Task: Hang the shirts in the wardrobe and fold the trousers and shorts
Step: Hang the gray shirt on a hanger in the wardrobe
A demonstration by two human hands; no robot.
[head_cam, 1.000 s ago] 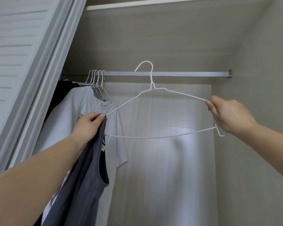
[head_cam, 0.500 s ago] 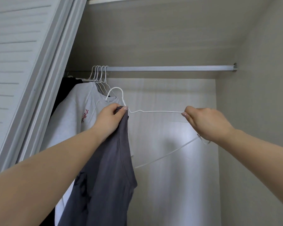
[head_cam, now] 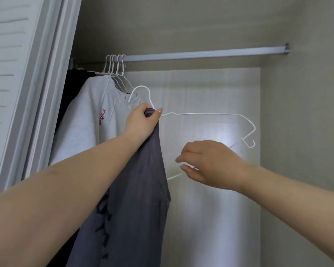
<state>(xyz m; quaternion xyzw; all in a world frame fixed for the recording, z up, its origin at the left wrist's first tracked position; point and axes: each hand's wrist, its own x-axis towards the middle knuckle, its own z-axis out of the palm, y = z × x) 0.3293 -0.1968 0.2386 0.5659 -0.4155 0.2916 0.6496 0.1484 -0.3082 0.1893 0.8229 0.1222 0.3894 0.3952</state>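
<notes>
left hand (head_cam: 141, 122): fingers curl around the bunched top of one grey shirt (head_cam: 135, 199) together with the neck of one white wire hanger (head_cam: 210, 113), held below the rail (head_cam: 201, 54). the shirt hangs down from this grip; its lower part is cut off by the frame edge. right hand (head_cam: 210, 164): fingers loosely spread, gripping nothing, in front of the hanger's lower wire, which it partly hides; contact cannot be told. one white shirt (head_cam: 91, 120) hangs at the rail's left end under four hanger hooks (head_cam: 114, 64). one dark garment (head_cam: 69, 93) is mostly hidden behind the door (head_cam: 17, 74).
</notes>
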